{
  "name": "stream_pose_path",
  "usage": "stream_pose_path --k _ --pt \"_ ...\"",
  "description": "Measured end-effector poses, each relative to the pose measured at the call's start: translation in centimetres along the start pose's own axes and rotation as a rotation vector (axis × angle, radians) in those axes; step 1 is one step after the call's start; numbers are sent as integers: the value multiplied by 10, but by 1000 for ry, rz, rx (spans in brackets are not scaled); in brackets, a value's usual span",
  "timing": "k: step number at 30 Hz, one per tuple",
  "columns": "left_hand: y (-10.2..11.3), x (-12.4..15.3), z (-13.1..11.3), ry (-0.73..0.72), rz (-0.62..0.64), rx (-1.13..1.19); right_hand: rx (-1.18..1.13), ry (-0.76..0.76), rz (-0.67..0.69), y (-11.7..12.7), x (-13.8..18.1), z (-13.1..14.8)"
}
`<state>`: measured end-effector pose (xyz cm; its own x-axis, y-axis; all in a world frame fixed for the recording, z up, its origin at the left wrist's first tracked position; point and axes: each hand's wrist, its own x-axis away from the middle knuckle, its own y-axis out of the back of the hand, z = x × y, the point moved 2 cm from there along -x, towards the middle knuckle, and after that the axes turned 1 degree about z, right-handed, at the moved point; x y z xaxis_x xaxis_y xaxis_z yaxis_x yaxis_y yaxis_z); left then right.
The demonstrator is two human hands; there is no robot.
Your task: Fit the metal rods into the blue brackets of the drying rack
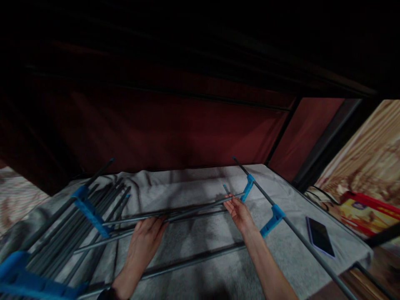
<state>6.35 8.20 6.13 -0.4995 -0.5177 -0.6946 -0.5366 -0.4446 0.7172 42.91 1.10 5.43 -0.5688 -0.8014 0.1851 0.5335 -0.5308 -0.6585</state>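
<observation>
A partly built rack of grey metal rods and blue plastic connectors lies on a grey cloth (200, 183). My left hand (145, 239) rests over two grey rods (175, 214) near their middle, fingers curled around them. My right hand (239, 212) pinches the far end of a rod close to a blue connector (248, 187) on the right side rail (300, 237). A second blue connector (272, 221) sits lower on that rail.
A bundle of loose grey rods (78, 225) with blue connectors lies at the left. A dark phone (320, 237) lies on the cloth at the right. A dark red fabric wall stands behind. A red package (365, 210) sits on the floor at the right.
</observation>
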Motion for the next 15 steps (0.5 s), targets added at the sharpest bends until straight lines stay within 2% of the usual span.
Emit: stream_pose_path --k 5,9,15 --pt "5 -3 -8 59 55 5 11 -34 0 7 -2 1" --pt "8 -7 -13 117 155 5 36 -48 -7 18 -12 0" --pt "14 -9 -16 104 178 15 68 -67 -5 25 -17 -1"
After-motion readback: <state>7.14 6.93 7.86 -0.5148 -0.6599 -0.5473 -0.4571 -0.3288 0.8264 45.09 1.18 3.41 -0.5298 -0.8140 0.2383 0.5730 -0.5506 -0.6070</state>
